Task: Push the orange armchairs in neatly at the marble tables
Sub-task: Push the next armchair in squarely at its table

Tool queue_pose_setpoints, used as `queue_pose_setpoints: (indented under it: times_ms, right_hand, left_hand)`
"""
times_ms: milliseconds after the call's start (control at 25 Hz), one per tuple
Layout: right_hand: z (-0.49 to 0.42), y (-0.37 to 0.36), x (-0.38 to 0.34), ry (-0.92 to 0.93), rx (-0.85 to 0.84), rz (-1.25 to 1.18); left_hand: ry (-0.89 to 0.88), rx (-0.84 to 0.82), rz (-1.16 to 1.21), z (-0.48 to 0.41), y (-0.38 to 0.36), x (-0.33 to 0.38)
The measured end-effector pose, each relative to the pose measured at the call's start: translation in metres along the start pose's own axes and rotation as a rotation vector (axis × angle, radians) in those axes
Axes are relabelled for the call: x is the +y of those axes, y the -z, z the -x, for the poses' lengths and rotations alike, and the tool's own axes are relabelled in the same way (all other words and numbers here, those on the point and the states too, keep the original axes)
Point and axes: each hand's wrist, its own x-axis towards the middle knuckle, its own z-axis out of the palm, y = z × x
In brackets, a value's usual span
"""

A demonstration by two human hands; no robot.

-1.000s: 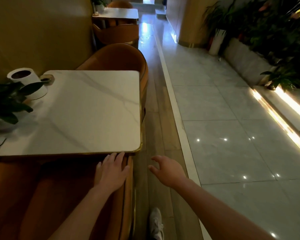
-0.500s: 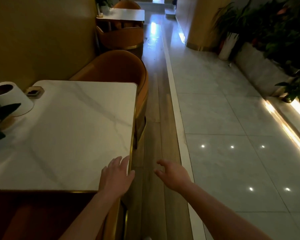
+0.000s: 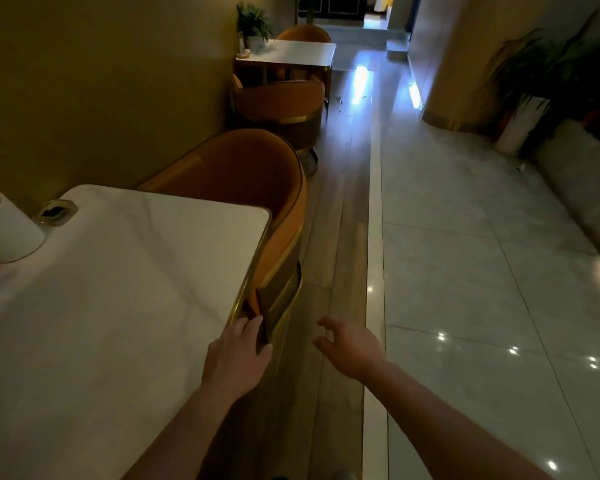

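A white marble table (image 3: 118,299) with a gold rim fills the lower left. Behind its far edge stands an orange armchair (image 3: 243,174), its arm running along the table's right side. My left hand (image 3: 238,355) lies with straight fingers at the table's right rim, fingertips touching the front end of that arm. My right hand (image 3: 349,344) hovers over the wooden floor strip beside the chair, fingers loosely curled, holding nothing. Further back, a second orange armchair (image 3: 281,102) faces another marble table (image 3: 291,51), with a third armchair (image 3: 303,32) behind it.
A white paper roll (image 3: 4,226) and a small gold holder (image 3: 54,211) stand at the near table's left. The wall runs along the left. A tiled aisle (image 3: 465,271) runs on the right, bordered by potted plants (image 3: 534,98) and a round column (image 3: 444,64).
The view has moved forward along the table; the near armchair has dropped out of sight. Both hands have travelled up the table's right side to the far armchair's arm.
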Motion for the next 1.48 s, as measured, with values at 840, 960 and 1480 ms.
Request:
queue_pose_setpoints:
  times_ms: [840,960,1480]
  right_hand:
    - [-0.416,0.201,0.097,0.152,-0.091,0.076]
    - [-0.473,0.218,0.103,0.178,-0.125,0.085]
    - [-0.761,0.311,0.120,0.516,-0.390,0.243]
  left_hand:
    - [0.146,0.048,0.083,-0.406,0.055,0.135]
    - [0.180,0.062,0.086,-0.455,0.060,0.145]
    - [0.612,0.186,0.167,-0.682,0.072,0.207]
